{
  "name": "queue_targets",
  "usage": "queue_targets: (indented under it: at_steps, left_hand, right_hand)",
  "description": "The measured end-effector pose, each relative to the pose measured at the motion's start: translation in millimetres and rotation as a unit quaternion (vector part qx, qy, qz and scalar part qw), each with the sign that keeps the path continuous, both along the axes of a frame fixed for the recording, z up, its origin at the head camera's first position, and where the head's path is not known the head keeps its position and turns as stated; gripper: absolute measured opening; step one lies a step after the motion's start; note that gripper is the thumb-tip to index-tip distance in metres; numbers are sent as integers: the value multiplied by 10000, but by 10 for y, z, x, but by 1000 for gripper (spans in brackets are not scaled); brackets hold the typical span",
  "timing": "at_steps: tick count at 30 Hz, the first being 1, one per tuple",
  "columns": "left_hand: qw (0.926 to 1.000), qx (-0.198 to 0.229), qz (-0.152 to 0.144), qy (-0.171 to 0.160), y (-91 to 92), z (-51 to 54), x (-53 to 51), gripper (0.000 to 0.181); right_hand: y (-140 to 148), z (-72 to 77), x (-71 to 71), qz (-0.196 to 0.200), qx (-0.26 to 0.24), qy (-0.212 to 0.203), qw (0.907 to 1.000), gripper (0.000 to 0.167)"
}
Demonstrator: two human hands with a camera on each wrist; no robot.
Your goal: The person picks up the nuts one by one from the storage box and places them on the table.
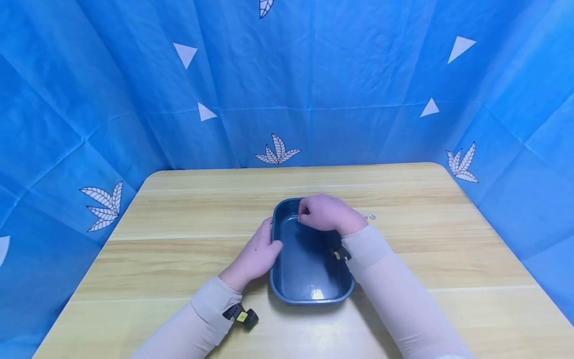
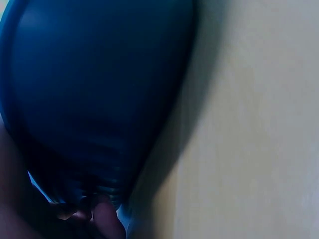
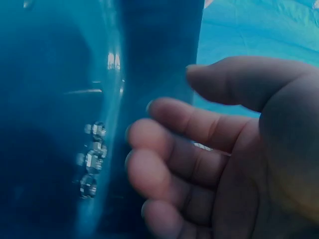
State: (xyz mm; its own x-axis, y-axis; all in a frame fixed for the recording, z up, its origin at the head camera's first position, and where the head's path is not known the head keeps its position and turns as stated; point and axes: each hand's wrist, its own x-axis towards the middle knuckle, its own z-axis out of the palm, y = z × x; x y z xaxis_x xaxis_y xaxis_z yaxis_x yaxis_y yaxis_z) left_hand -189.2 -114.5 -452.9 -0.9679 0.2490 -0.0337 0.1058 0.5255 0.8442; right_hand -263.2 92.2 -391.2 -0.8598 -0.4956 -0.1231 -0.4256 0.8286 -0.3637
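A dark blue rectangular tray with rounded corners and raised sides stands on the wooden table. My left hand grips its left side, thumb over the rim and fingers outside. In the left wrist view, the tray fills much of the picture, a fingertip at the bottom. Over the tray's far end is my right hand. The right wrist view shows its fingers loosely bent, thumb apart, holding nothing visible. Several small shiny pieces, glass or metal, lie in a row inside the tray, near those fingertips.
A couple of small shiny pieces lie on the table right of the tray, partly behind my right wrist. A blue patterned cloth hangs behind the table and along both sides.
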Motion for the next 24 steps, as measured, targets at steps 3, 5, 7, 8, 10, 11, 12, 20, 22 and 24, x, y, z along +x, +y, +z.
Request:
queue_targets:
  at_steps: [3,5,7,8,10,11,12,20,22,24]
  left_hand:
    - [10000,16,-12,11,3,0,-1,63]
    - [10000,24,-16,14,4,4,0,63]
    - [10000,41,-23,-5,4,10,6,63]
    - [10000,35,-20,-2,5,11,7,63]
    - [10000,41,-20,-17,6,11,9,63]
    - [10000,49,-21,-27,6,9,9,64]
    - [10000,47,-18,-31,6,7,8,64]
    - [10000,40,13,-87,10,-3,9,64]
    - [10000,47,16,-86,11,-2,11,64]
    - [9999,58,19,-81,13,-1,13,64]
  right_hand:
    - [10,-33,-29,-43,83,-104,9999,13]
    - [14,-49,-42,-59,143,-118,9998,13]
    - [12,-64,-53,-65,202,-116,9997,14]
    - [10,-69,-56,-66,236,-120,9996,14]
    - [7,-83,-63,-76,284,-150,9995,15]
    - [5,-88,-66,-86,304,-168,9994,15]
    - [3,-93,-70,-100,330,-184,9992,15]
    - [-17,-123,-85,-61,498,-198,9985,15]
    - [-20,-129,-87,-65,536,-187,9984,16]
    - [-21,-134,-89,-75,567,-180,9982,17]
